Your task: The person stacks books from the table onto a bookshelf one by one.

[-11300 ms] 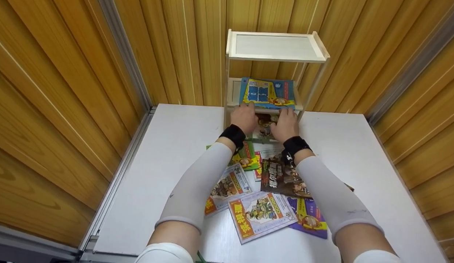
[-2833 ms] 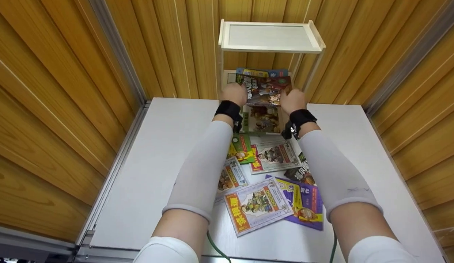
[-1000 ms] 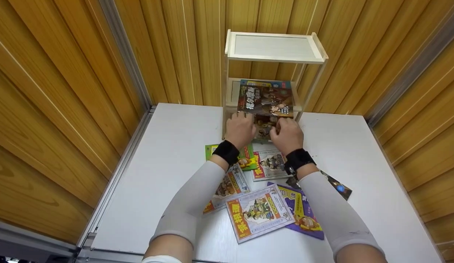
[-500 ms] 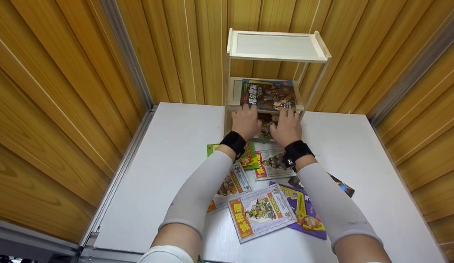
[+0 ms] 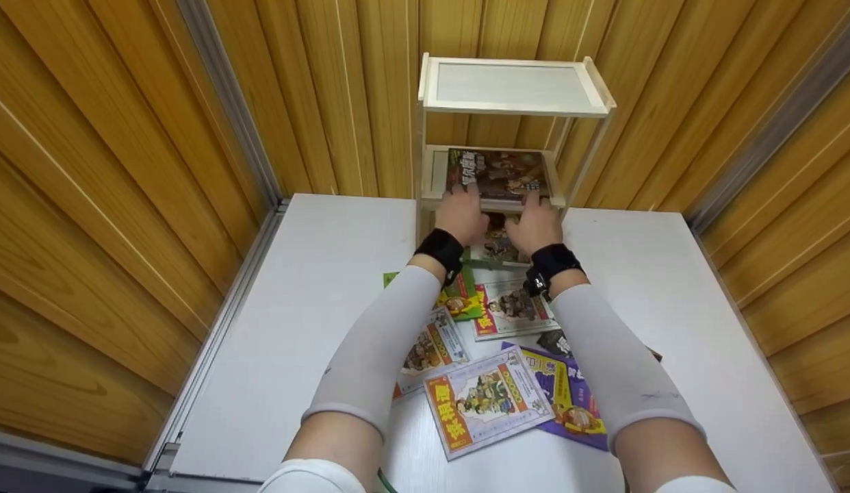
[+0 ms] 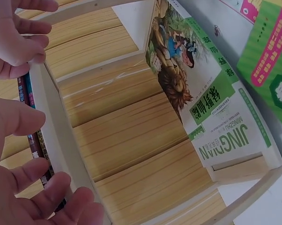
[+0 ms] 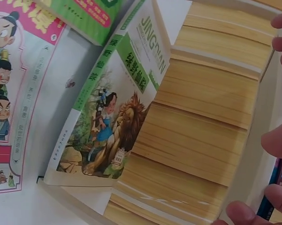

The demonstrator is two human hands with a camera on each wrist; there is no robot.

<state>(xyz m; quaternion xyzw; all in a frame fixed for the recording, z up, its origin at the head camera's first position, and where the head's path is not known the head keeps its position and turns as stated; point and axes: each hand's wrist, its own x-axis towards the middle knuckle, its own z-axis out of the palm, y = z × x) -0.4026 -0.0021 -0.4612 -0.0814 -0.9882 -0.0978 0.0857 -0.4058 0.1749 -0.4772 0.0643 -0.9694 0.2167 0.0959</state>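
Note:
A dark brown comic book (image 5: 500, 172) lies cover up on the middle board of a small wooden shelf rack (image 5: 517, 89). My left hand (image 5: 460, 213) touches the front edge of that book at its left part, fingers extended forward. On the right part of the same edge rest the fingertips of my right hand (image 5: 536, 224). Both wrist views show thumbs and fingers spread about the board's front edge, and blue and dark book edges (image 6: 26, 91) show there. On the lowest level a green-and-white book (image 7: 108, 103) with a lion on its cover leans between the rack's sides.
Several books lie loosely in front of the rack: a green one (image 5: 459, 301), a pink-spined one (image 5: 512, 308), a lilac-bordered one (image 5: 490, 400) and a purple one (image 5: 575, 404). They overlap on the white table (image 5: 315, 274). Wood-panelled walls (image 5: 343, 103) stand close behind and beside.
The dark comic book went from the table pile, carried by both hands, onto the blue book on the middle board. Since then it slid backward, and the blue cover is now hidden.

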